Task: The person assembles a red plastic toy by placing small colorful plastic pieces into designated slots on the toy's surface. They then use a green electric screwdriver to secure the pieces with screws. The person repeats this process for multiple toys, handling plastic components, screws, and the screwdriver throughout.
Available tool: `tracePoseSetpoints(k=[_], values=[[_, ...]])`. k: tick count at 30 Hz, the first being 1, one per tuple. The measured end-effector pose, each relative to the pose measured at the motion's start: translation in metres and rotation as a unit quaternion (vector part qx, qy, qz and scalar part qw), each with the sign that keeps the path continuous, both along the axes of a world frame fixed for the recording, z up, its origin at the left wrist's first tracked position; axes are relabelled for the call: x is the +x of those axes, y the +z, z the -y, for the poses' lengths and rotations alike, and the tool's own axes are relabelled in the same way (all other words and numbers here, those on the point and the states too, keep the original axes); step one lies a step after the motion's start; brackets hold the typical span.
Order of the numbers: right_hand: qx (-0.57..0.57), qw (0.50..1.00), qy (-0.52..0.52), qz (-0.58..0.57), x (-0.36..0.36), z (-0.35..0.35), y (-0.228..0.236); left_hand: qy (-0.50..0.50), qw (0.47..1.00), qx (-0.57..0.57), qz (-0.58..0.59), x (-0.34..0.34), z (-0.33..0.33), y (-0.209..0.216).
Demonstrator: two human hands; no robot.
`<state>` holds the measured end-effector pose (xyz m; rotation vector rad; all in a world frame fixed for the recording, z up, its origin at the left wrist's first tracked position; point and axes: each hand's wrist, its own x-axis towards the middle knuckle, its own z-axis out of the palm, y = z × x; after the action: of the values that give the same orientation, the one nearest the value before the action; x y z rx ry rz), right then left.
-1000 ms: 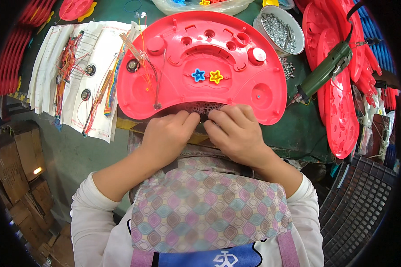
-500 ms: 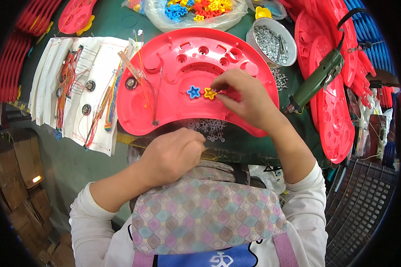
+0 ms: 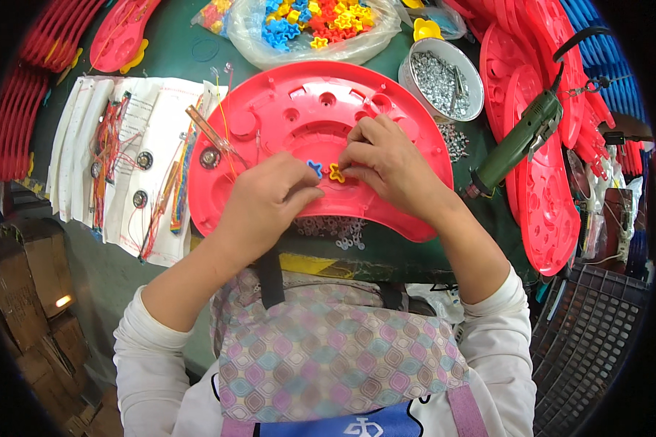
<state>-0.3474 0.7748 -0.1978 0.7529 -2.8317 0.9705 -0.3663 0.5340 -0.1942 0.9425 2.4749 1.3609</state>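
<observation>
A red curved plastic shell [image 3: 415, 197] lies hollow side up in front of me. Near its middle sit a blue star-shaped plastic piece [image 3: 315, 169] and, just right of it, a yellow star-shaped piece [image 3: 336, 172]. My right hand [image 3: 395, 164] reaches over the shell, its fingers closed at the right edge of the yellow star. Over the shell's near edge, my left hand [image 3: 273, 195] has its fingertips pinched together just below and beside the blue star. Whatever lies between those fingertips is hidden. A speaker with wires [image 3: 211, 157] sits at the shell's left end.
Small translucent plastic rings [image 3: 342, 229] lie under the shell's near edge. Beyond it stand a bag of coloured stars [image 3: 321, 47] and a bowl of screws [image 3: 441, 84]. A green electric screwdriver [image 3: 517, 142] hangs at right beside red shells. Wired speakers [image 3: 146, 159] lie on papers at left.
My left hand has risen from beside the translucent rings to the blue star. My right hand stays by the yellow star, its fingers more curled. The shell sits slightly lower in view.
</observation>
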Motion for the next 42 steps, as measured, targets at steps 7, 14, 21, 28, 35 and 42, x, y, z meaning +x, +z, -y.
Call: tracePoseSetpoints(k=[7, 14, 21, 28, 35, 42], values=[[0.077, 0.997, -0.005, 0.006, -0.004, 0.006, 0.007, -0.018, 0.999, -0.031, 0.028, -0.006, 0.0, 0.014], [0.098, 0.992, -0.033, 0.07, -0.009, 0.017, 0.023, 0.011, 0.992, -0.033, 0.122, -0.019, -0.003, 0.03], [0.111, 0.991, -0.04, 0.056, -0.007, 0.019, 0.024, -0.036, 0.984, -0.094, -0.147, -0.032, -0.006, 0.01], [-0.163, 0.921, -0.317, -0.157, 0.039, -0.009, 0.039, -0.06, 0.981, -0.129, -0.131, -0.031, -0.006, 0.006], [-0.211, 0.754, -0.565, -0.261, 0.082, -0.084, -0.005, -0.064, 0.973, -0.167, -0.148, -0.035, -0.014, 0.016], [0.016, 0.795, -0.562, -0.228, 0.076, -0.085, -0.001, -0.038, 0.974, -0.169, -0.143, -0.033, -0.019, 0.016]])
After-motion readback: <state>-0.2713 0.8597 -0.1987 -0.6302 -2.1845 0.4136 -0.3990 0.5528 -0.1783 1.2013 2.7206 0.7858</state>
